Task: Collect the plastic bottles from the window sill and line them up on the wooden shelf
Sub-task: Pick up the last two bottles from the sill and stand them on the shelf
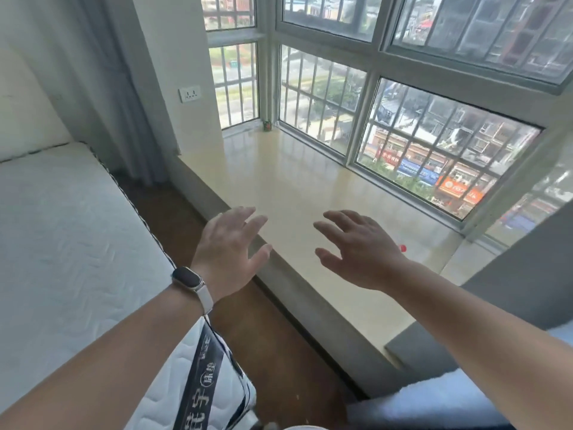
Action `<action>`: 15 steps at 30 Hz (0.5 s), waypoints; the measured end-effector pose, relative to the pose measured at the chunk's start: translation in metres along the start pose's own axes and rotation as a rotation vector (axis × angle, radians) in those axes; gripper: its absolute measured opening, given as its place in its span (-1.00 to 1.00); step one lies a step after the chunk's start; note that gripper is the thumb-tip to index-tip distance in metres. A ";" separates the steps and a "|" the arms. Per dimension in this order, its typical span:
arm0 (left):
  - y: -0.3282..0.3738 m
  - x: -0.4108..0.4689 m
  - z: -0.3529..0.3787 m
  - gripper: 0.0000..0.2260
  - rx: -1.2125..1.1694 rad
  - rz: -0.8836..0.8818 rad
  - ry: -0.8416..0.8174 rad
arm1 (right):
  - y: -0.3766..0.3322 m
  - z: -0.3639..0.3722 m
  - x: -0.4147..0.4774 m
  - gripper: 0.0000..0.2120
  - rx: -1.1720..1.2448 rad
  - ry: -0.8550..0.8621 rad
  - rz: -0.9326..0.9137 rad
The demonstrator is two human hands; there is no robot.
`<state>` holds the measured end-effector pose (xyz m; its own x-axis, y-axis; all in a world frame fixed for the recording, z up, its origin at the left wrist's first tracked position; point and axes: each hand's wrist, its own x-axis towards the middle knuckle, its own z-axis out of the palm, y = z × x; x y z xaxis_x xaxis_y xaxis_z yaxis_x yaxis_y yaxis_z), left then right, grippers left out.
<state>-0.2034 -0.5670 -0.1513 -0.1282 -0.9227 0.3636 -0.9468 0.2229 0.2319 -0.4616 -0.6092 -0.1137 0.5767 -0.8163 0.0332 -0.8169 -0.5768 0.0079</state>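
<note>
Red is the only cue I have for a bottle close by: a small red plastic cap [403, 248] peeks out just past the knuckles of my right hand [361, 251], and whatever clear body belongs to it is hidden behind that hand, so I cannot tell whether it stands or lies. A second small object with a green and red label [266, 125] sits far off in the back corner of the sill by the window frame; it is too small for me to say it is a bottle. Both rest on the pale cream, glossy stone window sill [294, 181], which is otherwise bare as far as I can see.

My hands are both empty, fingers spread wide and palms down. The right hovers over the sill near the cap; my left hand [229, 246], with a dark band on its wrist, hangs over the sill's front edge.

I judge the collecting has barely begun, and no wooden shelf is in view. To do this well, I would take the near one first: turn the right hand towards the cap, close round the body rather than the cap, since a light bottle on polished stone is likely to skid or tip if nudged. The left hand stays free for the far corner, beyond the white quilted mattress [68, 218].
</note>
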 end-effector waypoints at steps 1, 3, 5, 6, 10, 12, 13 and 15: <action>-0.005 0.004 0.002 -0.52 -0.002 -0.001 0.001 | 0.001 0.000 0.008 -0.31 0.002 0.003 0.005; -0.016 0.015 0.007 -0.53 0.001 -0.005 -0.003 | 0.003 -0.001 0.024 -0.30 0.008 0.019 0.012; -0.025 0.029 0.013 -0.53 0.008 -0.016 -0.022 | 0.008 0.000 0.038 -0.31 0.013 0.021 0.018; -0.028 0.036 0.017 -0.52 0.011 -0.020 -0.033 | 0.013 0.001 0.044 -0.32 0.016 0.020 0.023; -0.031 0.067 0.035 -0.51 0.028 -0.013 -0.075 | 0.035 0.016 0.066 -0.32 0.032 0.001 0.051; -0.034 0.085 0.044 -0.51 0.028 -0.012 -0.090 | 0.048 0.024 0.081 -0.32 0.046 -0.004 0.069; -0.035 0.095 0.049 -0.51 0.028 -0.012 -0.098 | 0.055 0.028 0.089 -0.32 0.053 -0.007 0.075; -0.037 0.116 0.060 -0.50 0.032 -0.013 -0.120 | 0.070 0.038 0.108 -0.32 0.061 -0.009 0.081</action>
<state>-0.2003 -0.7007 -0.1717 -0.1484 -0.9569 0.2498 -0.9574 0.2022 0.2061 -0.4560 -0.7392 -0.1473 0.5091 -0.8604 0.0224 -0.8587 -0.5095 -0.0558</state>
